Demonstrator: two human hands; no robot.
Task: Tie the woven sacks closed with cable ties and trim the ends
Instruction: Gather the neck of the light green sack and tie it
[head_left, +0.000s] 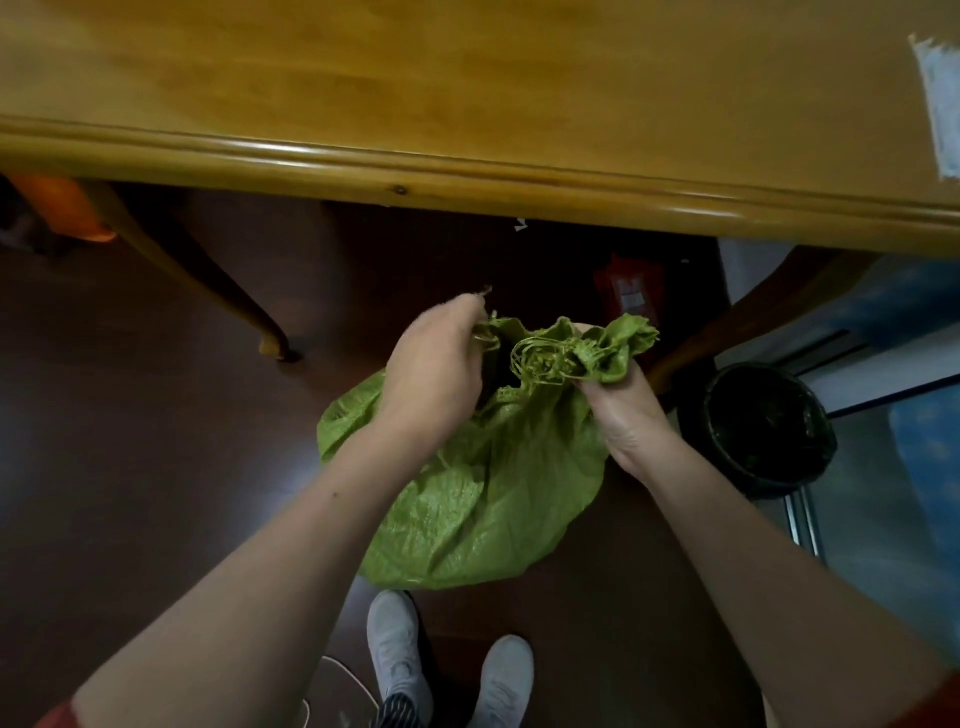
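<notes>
There is one green woven sack (483, 493), and two hands grip its mouth: one left hand (431, 374) and one right hand (623, 410). One wooden table (467, 104) shows two table legs (197, 270). Also counted: two grey shoes (395, 654), one black bin (763, 426), one red object (628, 291), one orange object (62, 208) and one strip of pale tape (940, 104).

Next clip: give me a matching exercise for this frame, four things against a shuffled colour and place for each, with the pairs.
Things:
1. woven sack
2. bin
3. shoes
4. table

Descriptions:
A. yellow-brown wood, across the top of the view
B. green, on the floor, its mouth gripped by the left hand and the right hand
C. black-lined, on the floor at the person's right
D. pale grey, at the bottom of the view

Pairs: 1-B; 2-C; 3-D; 4-A
</notes>
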